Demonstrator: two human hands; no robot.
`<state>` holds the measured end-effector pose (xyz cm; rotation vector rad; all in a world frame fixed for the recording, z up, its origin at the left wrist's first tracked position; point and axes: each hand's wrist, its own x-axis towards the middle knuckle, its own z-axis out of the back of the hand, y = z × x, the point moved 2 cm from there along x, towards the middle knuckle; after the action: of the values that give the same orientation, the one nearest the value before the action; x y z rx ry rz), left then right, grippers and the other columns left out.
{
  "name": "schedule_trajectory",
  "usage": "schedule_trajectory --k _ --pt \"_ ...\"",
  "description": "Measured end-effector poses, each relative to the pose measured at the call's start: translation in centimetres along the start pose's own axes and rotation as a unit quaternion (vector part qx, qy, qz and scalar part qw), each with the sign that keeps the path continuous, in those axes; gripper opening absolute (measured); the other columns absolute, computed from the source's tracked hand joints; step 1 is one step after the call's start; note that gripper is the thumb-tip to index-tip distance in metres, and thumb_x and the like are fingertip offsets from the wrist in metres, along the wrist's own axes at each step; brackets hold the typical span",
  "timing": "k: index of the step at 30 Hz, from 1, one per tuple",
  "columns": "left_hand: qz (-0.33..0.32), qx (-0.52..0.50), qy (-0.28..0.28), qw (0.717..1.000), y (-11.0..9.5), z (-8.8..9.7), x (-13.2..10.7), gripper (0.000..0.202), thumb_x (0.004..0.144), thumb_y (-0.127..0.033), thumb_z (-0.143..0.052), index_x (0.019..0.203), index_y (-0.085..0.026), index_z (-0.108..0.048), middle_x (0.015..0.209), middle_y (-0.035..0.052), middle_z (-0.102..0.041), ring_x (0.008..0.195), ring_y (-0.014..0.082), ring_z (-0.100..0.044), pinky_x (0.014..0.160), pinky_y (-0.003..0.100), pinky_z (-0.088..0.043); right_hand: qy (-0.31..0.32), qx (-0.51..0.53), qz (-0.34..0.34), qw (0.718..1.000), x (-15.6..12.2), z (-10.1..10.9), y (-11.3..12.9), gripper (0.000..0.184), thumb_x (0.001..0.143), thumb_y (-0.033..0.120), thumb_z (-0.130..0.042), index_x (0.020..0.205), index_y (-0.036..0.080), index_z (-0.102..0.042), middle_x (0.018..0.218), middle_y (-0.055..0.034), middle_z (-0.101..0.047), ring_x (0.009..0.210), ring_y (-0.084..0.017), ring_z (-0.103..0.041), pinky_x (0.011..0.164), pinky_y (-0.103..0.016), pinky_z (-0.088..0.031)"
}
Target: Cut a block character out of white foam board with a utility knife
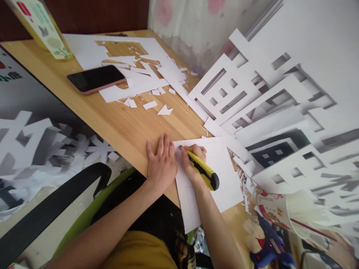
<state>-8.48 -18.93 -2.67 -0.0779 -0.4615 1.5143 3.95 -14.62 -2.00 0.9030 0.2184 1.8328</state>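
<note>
One ribbed cutter [203, 164] is bright yellow and black

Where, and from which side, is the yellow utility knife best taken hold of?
Best around its long yellow handle, probably from the person's right, as the right hand does: the black rear end points that way, while the blade end lies near the left hand.

Lighting is moderately bright and diffuse over the wooden tabletop [134, 125], with soft grey shadows in the openings of the white cut-out boards [314, 33], wide-angle stretching toward the edges, and blur at lower right.
</note>
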Motion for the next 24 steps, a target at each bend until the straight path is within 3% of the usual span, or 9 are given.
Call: schedule_trajectory --k 10,24 --pt "0.011 -0.007 0.023 1.000 -0.1 -0.4 0.0 0.051 0.104 -0.022 -0.028 0.147 -0.007 -0.052 0.167 0.0188 -0.022 0.157 0.0343 -0.023 0.118 0.080 -0.004 0.033 -0.018 -0.036 0.999 -1.0 0.6 0.2 0.017 0.095 0.035 -0.057 0.080 0.025 -0.057 0.070 0.0038 -0.068 0.066 -0.018 -0.059 0.090 -0.043 -0.041" --pt "0.012 -0.009 0.034 0.999 -0.1 0.1 0.2 0.051 0.106 -0.025 -0.028 0.145 -0.005 -0.052 0.167 0.0201 -0.023 0.156 0.0352 -0.024 0.116 0.082 -0.004 0.018 0.007 -0.022 1.000 -3.1 2.1 0.8 0.013 0.093 0.029 -0.061 0.081 0.024 -0.057 0.069 0.0059 -0.065 0.064 -0.016 -0.058 0.090 -0.041 -0.039"
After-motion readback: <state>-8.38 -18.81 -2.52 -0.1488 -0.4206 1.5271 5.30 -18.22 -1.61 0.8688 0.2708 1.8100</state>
